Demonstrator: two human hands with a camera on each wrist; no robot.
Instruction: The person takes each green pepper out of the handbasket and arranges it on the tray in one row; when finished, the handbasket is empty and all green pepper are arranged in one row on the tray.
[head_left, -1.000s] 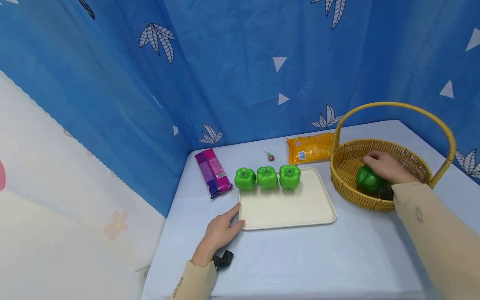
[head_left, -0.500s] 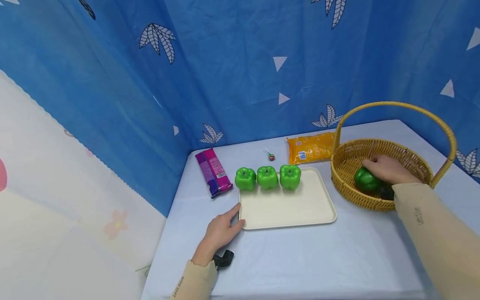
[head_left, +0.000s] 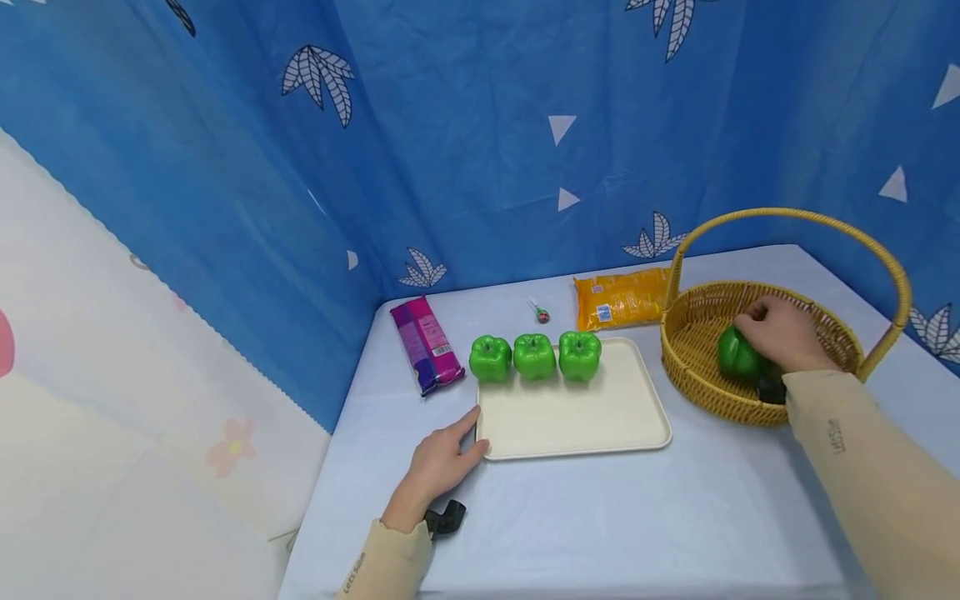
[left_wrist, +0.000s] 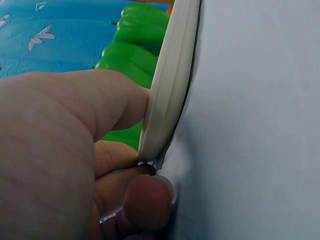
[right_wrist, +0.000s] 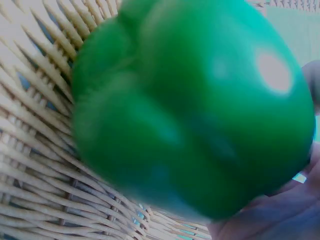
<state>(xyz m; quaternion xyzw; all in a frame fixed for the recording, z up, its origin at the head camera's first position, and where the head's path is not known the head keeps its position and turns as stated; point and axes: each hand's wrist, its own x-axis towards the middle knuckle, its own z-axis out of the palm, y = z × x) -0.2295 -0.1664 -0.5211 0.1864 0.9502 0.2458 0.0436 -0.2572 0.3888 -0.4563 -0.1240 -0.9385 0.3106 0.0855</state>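
Inside the wicker basket (head_left: 697, 396), on the right, my right hand (head_left: 787, 333) grips a green bell pepper (head_left: 738, 354). The right wrist view shows this pepper (right_wrist: 195, 110) large against the woven wall, with the fingers partly out of frame. My left hand (head_left: 438, 462) touches the left edge of a cream tray (head_left: 577, 425) with thumb and index finger spread. In the left wrist view the fingers rest at the tray's rim (left_wrist: 167, 85). Along the tray's far side stand three green bell peppers (head_left: 535, 357) in a row.
A purple and pink packet (head_left: 427, 346) lies left of the tray. Behind the tray are a small lollipop (head_left: 541, 313) and an orange packet (head_left: 622, 297), partly behind the basket. The basket's tall handle (head_left: 795, 214) arches over it. A blue curtain (head_left: 480, 150) hangs behind the table.
Within the basket, my right hand and its pepper shift slightly left, then back right, and the pepper's tilt changes. The left hand, tray and row of peppers stay put.
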